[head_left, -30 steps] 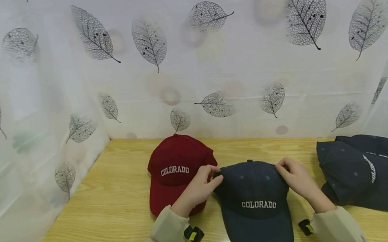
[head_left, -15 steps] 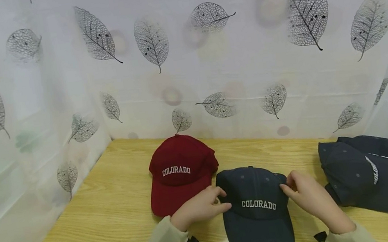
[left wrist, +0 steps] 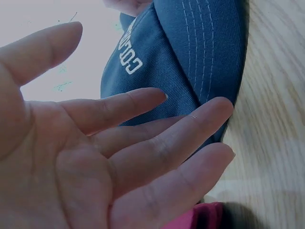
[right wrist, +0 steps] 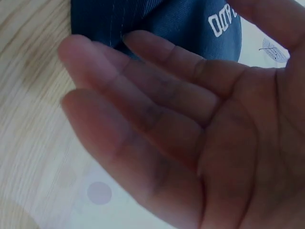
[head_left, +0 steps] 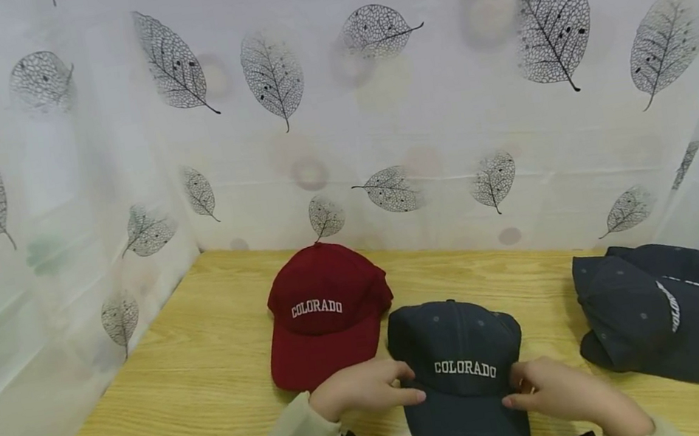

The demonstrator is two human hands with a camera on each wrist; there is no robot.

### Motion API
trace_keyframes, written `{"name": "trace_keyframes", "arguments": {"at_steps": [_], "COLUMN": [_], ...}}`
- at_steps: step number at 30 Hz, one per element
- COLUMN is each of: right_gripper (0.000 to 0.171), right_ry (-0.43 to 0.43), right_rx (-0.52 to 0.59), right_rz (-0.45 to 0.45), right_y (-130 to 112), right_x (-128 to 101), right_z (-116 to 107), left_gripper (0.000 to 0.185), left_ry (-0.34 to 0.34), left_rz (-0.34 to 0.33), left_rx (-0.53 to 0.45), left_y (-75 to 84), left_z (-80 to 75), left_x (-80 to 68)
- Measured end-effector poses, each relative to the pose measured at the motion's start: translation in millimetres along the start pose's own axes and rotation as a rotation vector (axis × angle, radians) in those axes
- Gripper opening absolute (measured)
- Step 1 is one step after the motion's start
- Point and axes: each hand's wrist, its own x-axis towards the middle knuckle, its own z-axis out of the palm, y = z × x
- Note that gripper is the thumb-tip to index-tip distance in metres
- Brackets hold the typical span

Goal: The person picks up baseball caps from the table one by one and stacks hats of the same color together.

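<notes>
Navy cotton baseball cap w/ white "COLORADO" lettering (head_left: pixel 458 367) lies on light wooden table (head_left: pixel 181 405), centre-front, brim toward person. Left hand (head_left: pixel 363 389) at cap's left edge where crown meets brim; fingers straight, relaxed, tips touching fabric, no grip. Right hand (head_left: pixel 565 392) at cap's right edge, same level; fingers extended, palm open, touching cap side. Dark red "COLORADO" cap (head_left: pixel 325 311) just behind-left, edges near or touching, cannot tell. Stack of navy caps (head_left: pixel 673 321) at right, well apart.
</notes>
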Motion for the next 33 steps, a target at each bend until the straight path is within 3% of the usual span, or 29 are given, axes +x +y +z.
{"name": "trace_keyframes", "arguments": {"at_steps": [11, 18, 22, 33], "right_gripper": [0.025, 0.048, 0.050, 0.043], "right_ry": [0.013, 0.040, 0.061, 0.115], "right_rx": [0.005, -0.008, -0.023, -0.042], "right_rz": [-0.010, 0.048, 0.064, 0.082], "right_y": [-2, -1, 1, 7], "right_x": [3, 8, 11, 25], "right_z": [5, 3, 2, -6], "left_gripper": [0.042, 0.040, 0.041, 0.044], "left_ry": [-0.036, -0.006, 0.008, 0.065], "left_rz": [-0.018, -0.056, -0.079, -0.103], "left_rx": [-0.042, -0.101, -0.136, -0.001], "left_y": [-1.8, -1.8, -2.8, -8.8], "left_z": [1.9, 3.3, 4.2, 2.0], "left_x": [5.5, 9.7, 14.9, 40.6]}}
